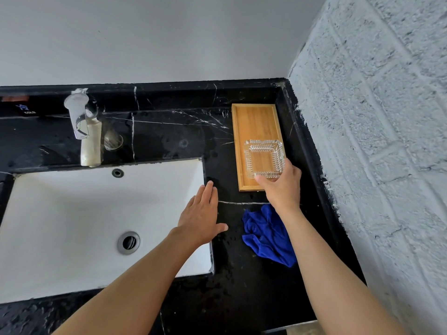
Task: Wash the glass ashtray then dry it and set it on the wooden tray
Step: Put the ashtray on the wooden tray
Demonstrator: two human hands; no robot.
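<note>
Over the near end of the wooden tray [254, 122], the glass ashtray [264, 158] is clamped at its near rim by the right hand [283, 187], fingers closed on it.

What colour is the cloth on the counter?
Bright blue. The cloth lies crumpled on the black counter, shown in the head view.

The counter [169, 139] was black marble with thin white veins, and its surface looked wet in places, though glare made that hard to judge. A white sink [72, 213] was set into it on the left, with a chrome tap [79, 117] standing behind the basin. Toward the right back corner lay a wooden tray [254, 122] (long side running front to back). Nearer the front, a crumpled blue cloth [263, 235] lay on the stone, apart from the tray.
</note>
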